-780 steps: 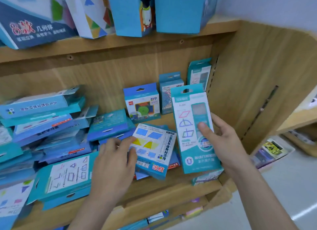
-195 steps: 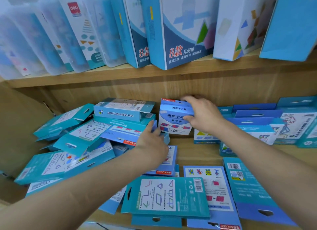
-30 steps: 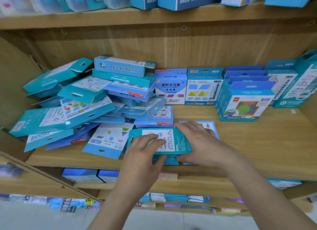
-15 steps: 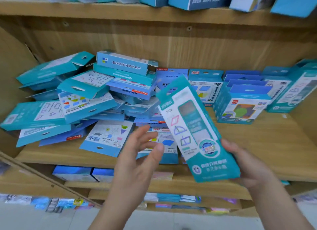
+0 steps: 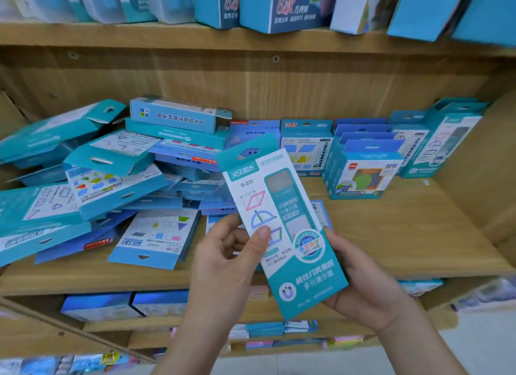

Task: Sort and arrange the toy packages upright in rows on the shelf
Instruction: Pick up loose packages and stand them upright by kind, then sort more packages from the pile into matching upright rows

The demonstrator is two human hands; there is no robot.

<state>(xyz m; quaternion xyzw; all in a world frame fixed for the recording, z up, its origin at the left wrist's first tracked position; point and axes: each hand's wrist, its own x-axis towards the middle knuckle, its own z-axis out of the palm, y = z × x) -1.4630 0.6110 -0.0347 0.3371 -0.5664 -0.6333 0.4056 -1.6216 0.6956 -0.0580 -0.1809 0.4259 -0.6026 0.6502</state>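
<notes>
Light wood forms the shelf (image 5: 405, 235), which bears a jumbled heap of packages (image 5: 111, 179) on its left and upright packages (image 5: 363, 168) in rows at the back right. In front of it a tall teal package (image 5: 290, 235) is held tilted, its top leaning left. The left hand (image 5: 231, 265) pinches its left edge, thumb on the front; the right hand (image 5: 363, 288) cups its lower right edge.

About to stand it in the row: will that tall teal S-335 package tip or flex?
Probably tippy: the S-335 package is tall and thin, so leaning it on the matching upright packages at right should help. Likely stiff, light: the left hand and right hand grip only its lower half, yet it shows no bend.
</notes>
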